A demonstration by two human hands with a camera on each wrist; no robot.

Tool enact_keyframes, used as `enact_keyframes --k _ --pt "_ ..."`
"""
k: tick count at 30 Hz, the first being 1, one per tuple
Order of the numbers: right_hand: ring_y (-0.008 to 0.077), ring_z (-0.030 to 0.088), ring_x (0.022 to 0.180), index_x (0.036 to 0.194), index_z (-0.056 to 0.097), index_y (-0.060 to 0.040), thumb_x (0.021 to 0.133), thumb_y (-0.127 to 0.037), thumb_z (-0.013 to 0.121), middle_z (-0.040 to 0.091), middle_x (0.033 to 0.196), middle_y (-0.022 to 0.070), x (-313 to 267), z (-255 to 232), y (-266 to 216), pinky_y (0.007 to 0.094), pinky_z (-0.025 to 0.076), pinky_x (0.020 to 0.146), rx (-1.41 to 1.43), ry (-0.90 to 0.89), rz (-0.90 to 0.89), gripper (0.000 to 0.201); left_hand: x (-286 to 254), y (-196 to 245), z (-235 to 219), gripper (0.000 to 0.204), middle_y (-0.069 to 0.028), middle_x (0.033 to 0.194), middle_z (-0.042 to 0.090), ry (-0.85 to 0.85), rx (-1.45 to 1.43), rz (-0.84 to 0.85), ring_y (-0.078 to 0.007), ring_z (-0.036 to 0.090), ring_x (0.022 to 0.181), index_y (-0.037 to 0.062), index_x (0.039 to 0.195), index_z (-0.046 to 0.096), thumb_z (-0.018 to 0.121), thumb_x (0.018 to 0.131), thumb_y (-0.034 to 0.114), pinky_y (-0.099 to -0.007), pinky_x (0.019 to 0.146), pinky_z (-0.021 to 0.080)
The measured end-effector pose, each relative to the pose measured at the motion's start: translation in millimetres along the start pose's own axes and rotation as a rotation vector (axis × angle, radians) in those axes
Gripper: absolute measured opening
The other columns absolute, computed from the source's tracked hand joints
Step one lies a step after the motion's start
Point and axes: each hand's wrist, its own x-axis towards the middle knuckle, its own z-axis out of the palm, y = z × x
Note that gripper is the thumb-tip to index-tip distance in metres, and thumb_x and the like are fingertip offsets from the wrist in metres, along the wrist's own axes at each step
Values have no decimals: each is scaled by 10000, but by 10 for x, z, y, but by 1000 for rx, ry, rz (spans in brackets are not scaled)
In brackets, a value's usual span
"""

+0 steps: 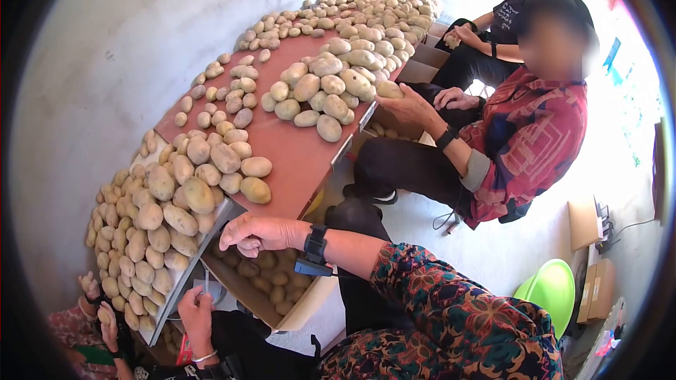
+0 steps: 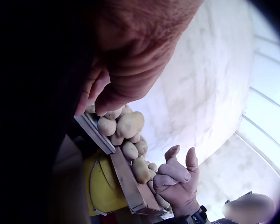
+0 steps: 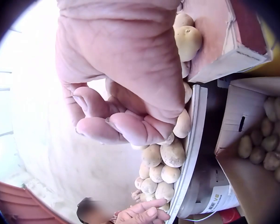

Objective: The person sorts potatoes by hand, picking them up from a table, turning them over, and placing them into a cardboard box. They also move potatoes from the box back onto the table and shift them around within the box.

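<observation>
My right hand [image 1: 262, 233] hovers over the near edge of the potato pile, its fingers loosely bent and nothing in them. The right wrist view shows the same hand [image 3: 126, 93] palm side, fingertips folded inward in front of the potatoes [image 3: 156, 168]. Lower down, beside the edge of the table, my left hand [image 1: 197, 320] is raised with relaxed fingers and holds nothing. In the left wrist view this hand [image 2: 130, 60] overlaps the potatoes [image 2: 130, 125]. A heap of potatoes [image 1: 162, 218] covers the near part of the table.
Beneath my right hand stands a cardboard box [image 1: 313, 306] with potatoes inside. A person in a red patterned shirt [image 1: 531, 148] sits at the table [image 1: 299, 169] holding a potato [image 1: 389, 89]. Other people sit beyond and at lower left. A green basin [image 1: 549, 292] stands on the right.
</observation>
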Motion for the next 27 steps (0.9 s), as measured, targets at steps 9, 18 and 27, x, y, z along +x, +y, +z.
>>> enact_keyframes --k 9,18,27 --pt "65 348 435 943 649 16 922 -218 609 360 506 -52 -9 56 18 236 334 458 25 2 -31 238 -178 235 187 291 -168 791 676 149 508 126 -313 656 728 -6 1053 666 686 800 137 -396 720 511" --pt "46 365 467 996 617 11 911 -256 653 401 572 -54 -55 -61 40 218 348 485 4 24 -12 283 -98 108 183 264 -149 767 653 134 489 163 -292 640 712 1 1002 670 694 762 108 -396 697 503" --pt "38 341 449 942 631 -27 908 -220 659 378 543 -79 -48 -45 65 220 312 457 1 51 9 198 -128 228 136 262 -145 748 646 156 503 145 -278 638 695 -6 995 667 691 750 82 -391 688 500"
